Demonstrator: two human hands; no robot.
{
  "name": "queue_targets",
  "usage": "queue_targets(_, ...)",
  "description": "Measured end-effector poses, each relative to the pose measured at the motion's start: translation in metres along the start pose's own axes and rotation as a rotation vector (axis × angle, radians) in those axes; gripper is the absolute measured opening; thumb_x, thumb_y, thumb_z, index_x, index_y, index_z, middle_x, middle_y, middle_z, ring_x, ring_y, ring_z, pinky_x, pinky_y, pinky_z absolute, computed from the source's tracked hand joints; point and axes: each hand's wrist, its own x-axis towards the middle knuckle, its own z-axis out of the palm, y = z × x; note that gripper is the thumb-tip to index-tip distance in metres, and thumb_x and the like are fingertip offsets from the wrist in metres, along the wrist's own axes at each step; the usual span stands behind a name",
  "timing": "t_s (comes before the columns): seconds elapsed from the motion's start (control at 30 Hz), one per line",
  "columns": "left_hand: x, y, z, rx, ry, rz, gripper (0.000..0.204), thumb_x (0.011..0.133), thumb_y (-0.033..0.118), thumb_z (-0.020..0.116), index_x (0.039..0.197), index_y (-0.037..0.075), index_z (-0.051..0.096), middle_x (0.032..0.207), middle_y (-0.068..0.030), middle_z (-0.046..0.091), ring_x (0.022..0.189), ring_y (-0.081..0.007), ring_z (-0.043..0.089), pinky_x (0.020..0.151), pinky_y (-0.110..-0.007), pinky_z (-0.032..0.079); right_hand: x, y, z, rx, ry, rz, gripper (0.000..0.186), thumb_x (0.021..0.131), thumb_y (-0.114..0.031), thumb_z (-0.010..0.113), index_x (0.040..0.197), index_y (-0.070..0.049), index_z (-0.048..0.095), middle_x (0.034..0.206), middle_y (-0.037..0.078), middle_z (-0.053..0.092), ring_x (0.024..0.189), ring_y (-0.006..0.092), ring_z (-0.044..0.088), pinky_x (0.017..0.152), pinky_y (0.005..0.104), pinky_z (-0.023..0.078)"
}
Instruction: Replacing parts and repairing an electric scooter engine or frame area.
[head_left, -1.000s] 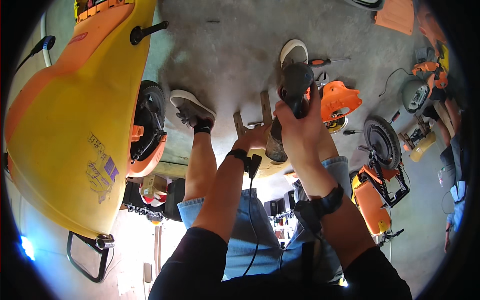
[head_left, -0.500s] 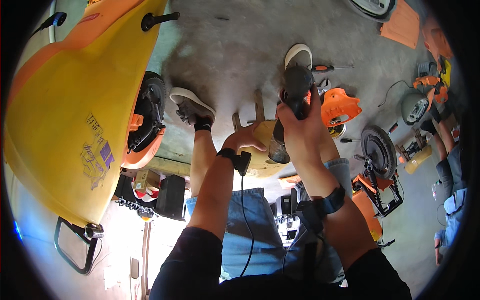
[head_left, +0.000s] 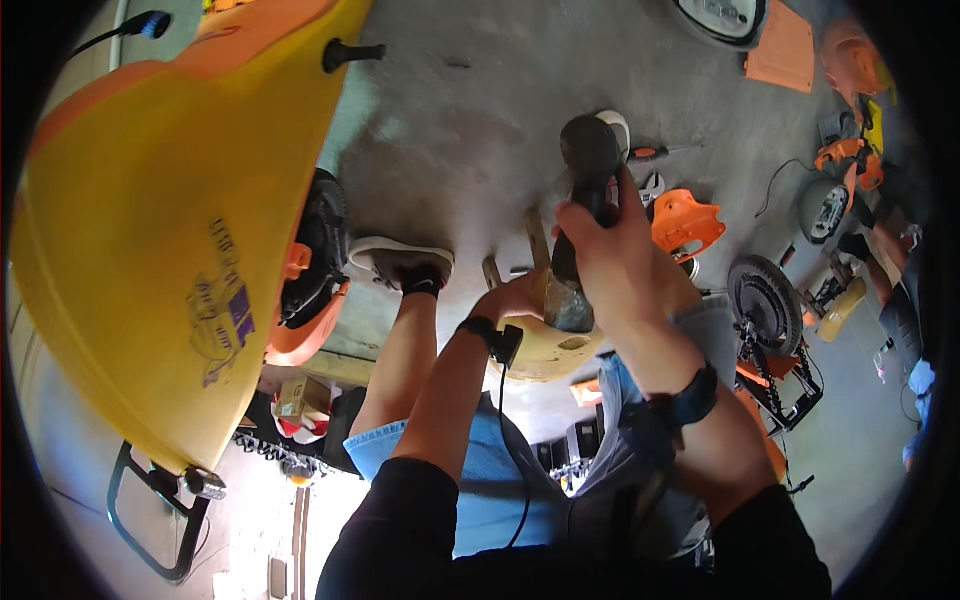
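My right hand [head_left: 618, 235] is wrapped round the handle of a dark cordless drill [head_left: 590, 150], its rounded body pointing up and away from me. The drill's worn grey base [head_left: 569, 308] is over a yellowish wooden stool [head_left: 530, 362] between my legs. My left hand [head_left: 515, 298] is at the stool's left side, right beside that base. Its fingertips are partly hidden there, and I cannot tell whether they grip anything. Beyond my right hand lie an orange plastic part [head_left: 687, 222], an adjustable wrench [head_left: 652, 188] and a screwdriver [head_left: 650, 153].
A large yellow scooter body panel [head_left: 150, 240] fills the left, with a black wheel [head_left: 318, 240] beside it. To the right stand a wheel and frame [head_left: 764, 305]. Several orange parts [head_left: 780, 50] lie at the far right, where another person's legs [head_left: 895, 270] show.
My left hand has moved right, up to the drill's base, from an open pose over the stool. The drill now stands more upright. The whole view has shifted slightly.
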Motion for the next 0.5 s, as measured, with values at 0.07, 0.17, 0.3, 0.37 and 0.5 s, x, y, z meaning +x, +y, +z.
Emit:
queue_targets(0.07, -0.014, 0.013, -0.002, 0.142, 0.041, -0.042, 0.109, 0.060, 0.027, 0.090, 0.148, 0.006, 0.029, 0.131, -0.0165, 0.057, 0.124, -0.0273, 0.051, 0.107, -0.038, 0.037, 0.003, -0.016, 0.013, -0.034, 0.000, -0.024, 0.045, 0.080, -0.008, 0.062, 0.122, -0.004, 0.047, 0.081, 0.003, 0.057, 0.069, 0.0118, 0.058, 0.059, 0.0266, 0.047)
queue_targets(0.17, -0.033, 0.043, -0.026, 0.390, 0.183, -0.144, 0.113, 0.068, 0.044, 0.084, 0.150, 0.002, 0.018, 0.137, -0.0269, 0.048, 0.130, -0.0327, 0.045, 0.108, -0.042, 0.036, 0.011, -0.038, 0.036, -0.040, -0.078, -0.146, 0.042, 0.080, -0.009, 0.063, 0.119, -0.004, 0.049, 0.079, 0.004, 0.057, 0.067, 0.0120, 0.057, 0.057, 0.0269, 0.046)
queue_targets(0.3, -0.069, 0.090, -0.080, 0.708, 0.416, 0.117, 0.067, 0.084, 0.042, 0.070, 0.132, 0.001, 0.047, 0.118, -0.0219, 0.062, 0.110, -0.0308, 0.060, 0.093, -0.041, 0.047, 0.015, -0.051, 0.065, 0.072, -0.139, -0.125, 0.050, 0.079, -0.011, 0.066, 0.125, -0.005, 0.048, 0.081, 0.006, 0.059, 0.067, 0.0156, 0.057, 0.060, 0.0315, 0.048)
queue_targets(0.37, -0.101, 0.112, -0.093, 0.568, 0.520, 0.158, 0.037, 0.090, 0.036, 0.062, 0.108, 0.003, 0.061, 0.100, -0.0167, 0.068, 0.090, -0.0309, 0.066, 0.079, -0.039, 0.052, 0.013, -0.051, 0.074, 0.074, -0.188, -0.136, 0.046, 0.080, -0.011, 0.066, 0.122, -0.004, 0.049, 0.082, 0.007, 0.059, 0.067, 0.0165, 0.057, 0.059, 0.0324, 0.048)
queue_targets(0.5, -0.171, 0.157, -0.085, 0.755, 0.554, 0.281, 0.029, 0.090, 0.030, 0.057, 0.102, 0.005, 0.064, 0.091, -0.0160, 0.068, 0.089, -0.0304, 0.065, 0.077, -0.039, 0.050, 0.015, -0.047, 0.094, 0.076, -0.239, 0.087, 0.037, 0.082, -0.015, 0.065, 0.111, 0.001, 0.050, 0.083, 0.010, 0.057, 0.067, 0.0202, 0.058, 0.057, 0.0352, 0.049)
